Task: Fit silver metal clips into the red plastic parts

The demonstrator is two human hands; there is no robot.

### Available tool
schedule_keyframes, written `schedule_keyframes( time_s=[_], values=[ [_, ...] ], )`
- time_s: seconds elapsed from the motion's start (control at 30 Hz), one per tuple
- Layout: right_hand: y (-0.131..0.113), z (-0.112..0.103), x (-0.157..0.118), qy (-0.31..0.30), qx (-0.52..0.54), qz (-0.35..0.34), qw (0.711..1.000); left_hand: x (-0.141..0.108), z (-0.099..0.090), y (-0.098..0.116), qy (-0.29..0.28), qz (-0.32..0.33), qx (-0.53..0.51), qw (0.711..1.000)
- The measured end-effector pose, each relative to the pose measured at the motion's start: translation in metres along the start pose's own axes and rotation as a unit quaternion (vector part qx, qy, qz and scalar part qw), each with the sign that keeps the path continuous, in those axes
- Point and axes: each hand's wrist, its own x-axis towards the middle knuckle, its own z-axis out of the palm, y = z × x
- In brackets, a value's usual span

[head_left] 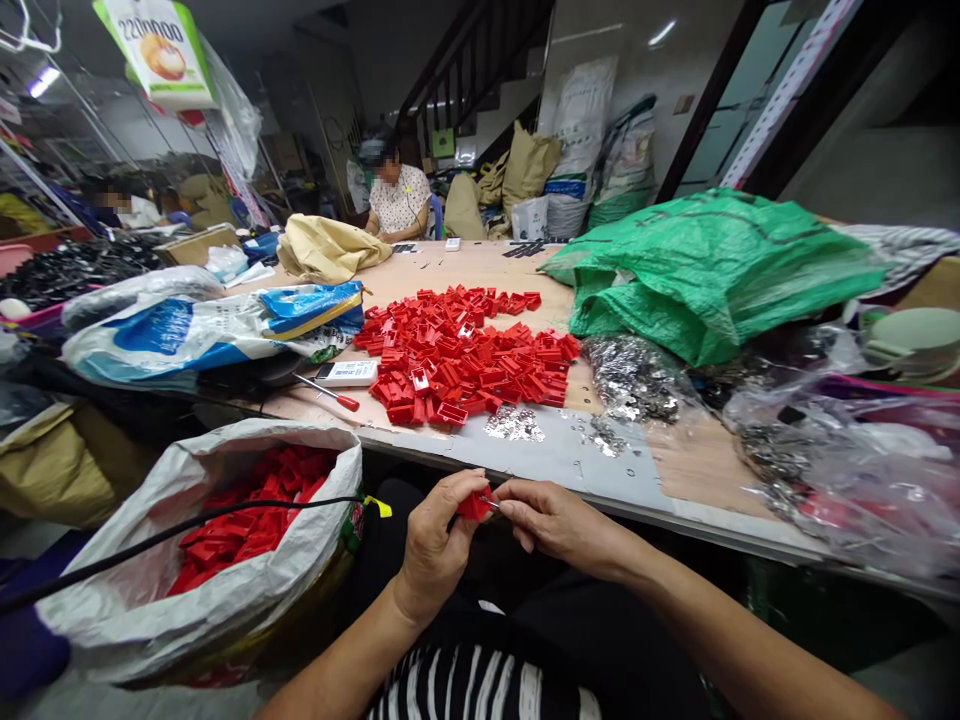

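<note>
My left hand [437, 545] is closed round a small red plastic part [475, 503], held in front of the table's near edge. My right hand [551, 518] pinches a small metal piece [493, 504] against the right side of that part. Beyond both hands, a wide pile of similar red parts [480, 360] lies on the table [622, 470]. Small flat metal pieces [514, 424] are scattered at the pile's near edge.
An open white sack [112, 610] of red parts stands at the left. A red-handled screwdriver [346, 402] lies beside a white box [349, 373]. Bagged metal pieces [637, 380] and a green sack [720, 265] are at the right. A person [401, 195] sits across the table.
</note>
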Motion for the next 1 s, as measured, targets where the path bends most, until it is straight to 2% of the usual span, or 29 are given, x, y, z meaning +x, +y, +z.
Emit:
schedule_keyframes(
  time_s=[0.17, 0.47, 0.77, 1.0],
  values=[
    [-0.006, -0.005, -0.002, -0.023, -0.001, 0.011, 1.0, -0.001, 0.001, 0.0, -0.005, -0.002, -0.015, 1.0],
    [-0.001, -0.007, 0.002, -0.019, -0.059, -0.012, 0.998, 0.001, 0.001, 0.003, -0.01, 0.008, -0.017, 1.0],
    [-0.004, -0.014, -0.001, -0.017, -0.128, -0.014, 0.991, 0.003, -0.001, 0.003, -0.039, 0.002, -0.03, 0.999],
    [-0.009, -0.02, -0.004, -0.049, -0.105, -0.013, 0.993, 0.005, -0.001, 0.006, -0.03, 0.009, -0.033, 0.999]
  ],
)
